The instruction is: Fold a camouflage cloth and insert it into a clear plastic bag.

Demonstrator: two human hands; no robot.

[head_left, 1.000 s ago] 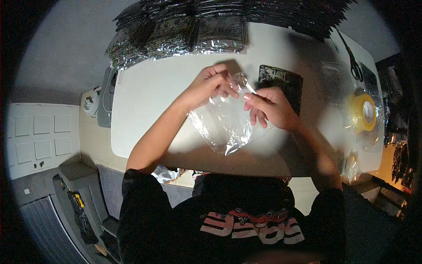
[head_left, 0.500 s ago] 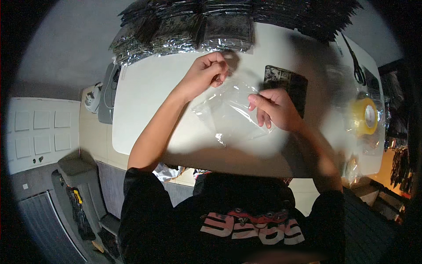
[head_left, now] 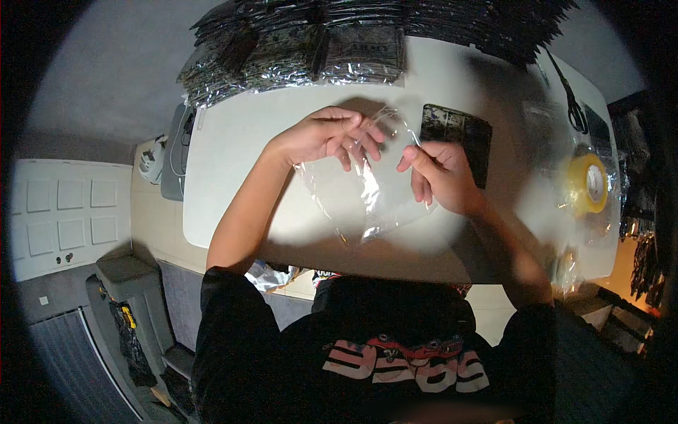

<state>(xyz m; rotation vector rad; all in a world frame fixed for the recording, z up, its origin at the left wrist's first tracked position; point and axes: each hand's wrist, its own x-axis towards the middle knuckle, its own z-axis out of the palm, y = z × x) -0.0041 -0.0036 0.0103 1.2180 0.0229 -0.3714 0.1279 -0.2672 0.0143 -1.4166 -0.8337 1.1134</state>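
A clear plastic bag (head_left: 378, 201) hangs between my hands above the white table, its upper edge bowed apart in an arc. At its left side, my left hand (head_left: 330, 136) has the thumb against the film and the fingers curved apart; they show through or beside the plastic, I cannot tell which. My right hand (head_left: 443, 173) pinches the bag's right edge between thumb and fingers. Just beyond that hand lies a flat dark patterned packet (head_left: 458, 127), partly covered by it.
Stacks of dark patterned packets in shiny wrapping (head_left: 360, 53) line the table's far edge. On the right are black scissors (head_left: 575, 113), a roll of clear yellowish tape (head_left: 587, 185) and loose clear plastic (head_left: 565, 272). The white table (head_left: 233, 155) curves around in front of me.
My left hand has gone from a closed curl to spread fingers, slightly nearer to me. The bag's upper edge has risen and bowed apart. My right hand has barely moved.
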